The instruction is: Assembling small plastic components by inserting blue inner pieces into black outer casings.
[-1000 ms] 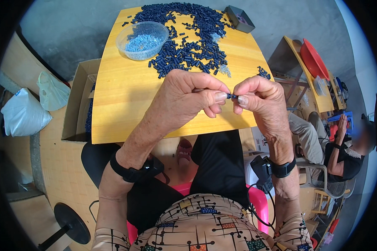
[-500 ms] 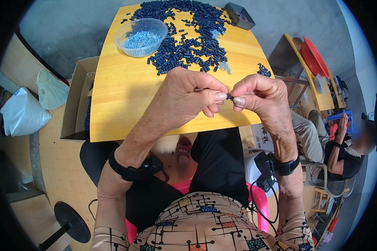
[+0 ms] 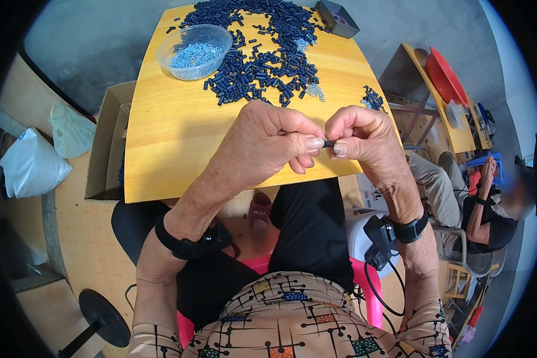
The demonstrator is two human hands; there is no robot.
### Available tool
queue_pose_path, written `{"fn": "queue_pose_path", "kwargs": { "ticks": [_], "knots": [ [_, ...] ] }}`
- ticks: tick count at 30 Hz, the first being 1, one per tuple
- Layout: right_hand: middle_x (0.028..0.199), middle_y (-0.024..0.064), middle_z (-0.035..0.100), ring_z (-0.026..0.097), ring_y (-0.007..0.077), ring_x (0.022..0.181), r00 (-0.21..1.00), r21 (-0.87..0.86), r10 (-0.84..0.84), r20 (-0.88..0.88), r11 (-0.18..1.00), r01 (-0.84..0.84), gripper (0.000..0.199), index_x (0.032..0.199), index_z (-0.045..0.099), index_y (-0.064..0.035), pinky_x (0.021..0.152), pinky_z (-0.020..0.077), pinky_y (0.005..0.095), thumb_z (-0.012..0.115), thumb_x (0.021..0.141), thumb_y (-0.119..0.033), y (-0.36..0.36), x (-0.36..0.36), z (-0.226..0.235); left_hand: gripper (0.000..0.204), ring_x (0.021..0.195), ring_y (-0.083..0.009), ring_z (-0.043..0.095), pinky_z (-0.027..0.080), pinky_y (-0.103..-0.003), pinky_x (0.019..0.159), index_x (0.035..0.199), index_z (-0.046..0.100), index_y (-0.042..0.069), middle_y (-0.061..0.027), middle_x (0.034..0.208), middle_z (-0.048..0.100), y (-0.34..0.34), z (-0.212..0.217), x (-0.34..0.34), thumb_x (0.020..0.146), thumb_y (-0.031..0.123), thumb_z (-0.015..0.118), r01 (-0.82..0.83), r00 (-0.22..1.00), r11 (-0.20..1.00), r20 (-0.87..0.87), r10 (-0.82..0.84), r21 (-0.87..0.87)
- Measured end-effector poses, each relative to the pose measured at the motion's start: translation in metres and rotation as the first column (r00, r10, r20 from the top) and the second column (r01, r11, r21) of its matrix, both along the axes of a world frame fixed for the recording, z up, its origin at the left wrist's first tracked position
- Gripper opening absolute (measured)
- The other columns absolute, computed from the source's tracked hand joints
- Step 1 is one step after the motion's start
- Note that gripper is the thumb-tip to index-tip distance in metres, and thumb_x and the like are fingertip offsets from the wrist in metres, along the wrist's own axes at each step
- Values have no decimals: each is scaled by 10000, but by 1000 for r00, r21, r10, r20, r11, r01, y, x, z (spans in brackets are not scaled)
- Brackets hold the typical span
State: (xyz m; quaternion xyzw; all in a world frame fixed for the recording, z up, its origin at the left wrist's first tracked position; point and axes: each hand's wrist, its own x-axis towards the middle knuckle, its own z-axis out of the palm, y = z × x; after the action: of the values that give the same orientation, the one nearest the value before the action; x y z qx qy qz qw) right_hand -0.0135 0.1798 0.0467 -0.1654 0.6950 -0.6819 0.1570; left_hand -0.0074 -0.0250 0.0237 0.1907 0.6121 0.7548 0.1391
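Note:
Above the near part of the yellow table, both hands meet at a small dark blue tubular part (image 3: 327,144). My left hand (image 3: 271,134) pinches one end between thumb and index finger. On the other end is my right hand (image 3: 367,138), thumb and fingertips closed around it. Fingertips hide most of the part, so I cannot tell whether anything is fitted into it. Beyond my hands lies a wide spread of similar dark blue tubular pieces (image 3: 238,83). Some small clear pieces (image 3: 315,91) lie at its right edge.
A clear round tub (image 3: 195,71) with small bluish clear pieces stands at the table's left. A dark tray (image 3: 338,19) is at the far right corner, and a small dark pile (image 3: 373,98) at the right edge. An open cardboard box (image 3: 105,143) stands left; another person (image 3: 486,215) sits right.
My right index finger has lifted and bent slightly away from its thumb. The table and its pieces sit slightly further left and up in view. Both hands still meet at the part.

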Motion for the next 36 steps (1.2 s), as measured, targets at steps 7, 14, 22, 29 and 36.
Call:
{"fn": "queue_pose_path", "kwargs": {
  "ticks": [7, 14, 22, 29, 36],
  "knots": [
    [813, 58, 648, 626, 122, 700, 962, -250, 182, 202, 960, -129, 251, 943, 610, -16, 655, 522, 231, 719, 718, 3, -2, -2, -5, 119, 573, -114, 604, 506, -220, 520, 881, 661, -55, -103, 670, 635, -2, 10, 9, 809, -41, 567, 32, 998, 999, -63, -32, -2],
    [828, 69, 646, 624, 140, 698, 936, -279, 235, 261, 947, -160, 293, 960, 582, -20, 657, 525, 246, 737, 713, -42, -2, -1, -4, 105, 555, -103, 590, 500, -217, 518, 876, 658, -61, -99, 660, 631, 2, 7, 13, 811, -35, 580, 30, 999, 998, -20, -29, 48],
    [864, 56, 639, 609, 135, 706, 945, -330, 257, 204, 926, -181, 295, 997, 578, -20, 659, 512, 246, 722, 749, -91, -4, -3, -10, 106, 572, -103, 598, 508, -218, 518, 904, 665, -40, -93, 682, 636, 5, 4, 8, 828, 14, 614, 25, 1000, 993, -17, -23, 115],
    [911, 32, 610, 592, 123, 706, 981, -343, 118, 155, 937, -58, 495, 1200, 528, -10, 636, 502, 237, 718, 760, -134, -8, 0, -13, 161, 609, -104, 608, 531, -226, 552, 980, 626, -12, -87, 767, 644, 10, 8, 10, 826, 34, 630, -61, 996, 981, 82, 46, 186],
    [868, 15, 593, 582, 117, 682, 994, -374, 72, 78, 927, -38, 543, 1235, 507, -9, 619, 494, 233, 721, 755, -147, -12, 1, -17, 285, 625, -109, 605, 522, -232, 562, 1106, 549, -13, -83, 740, 633, 14, 3, 14, 832, 26, 619, -138, 990, 946, 28, 136, 293]
  ]
}}
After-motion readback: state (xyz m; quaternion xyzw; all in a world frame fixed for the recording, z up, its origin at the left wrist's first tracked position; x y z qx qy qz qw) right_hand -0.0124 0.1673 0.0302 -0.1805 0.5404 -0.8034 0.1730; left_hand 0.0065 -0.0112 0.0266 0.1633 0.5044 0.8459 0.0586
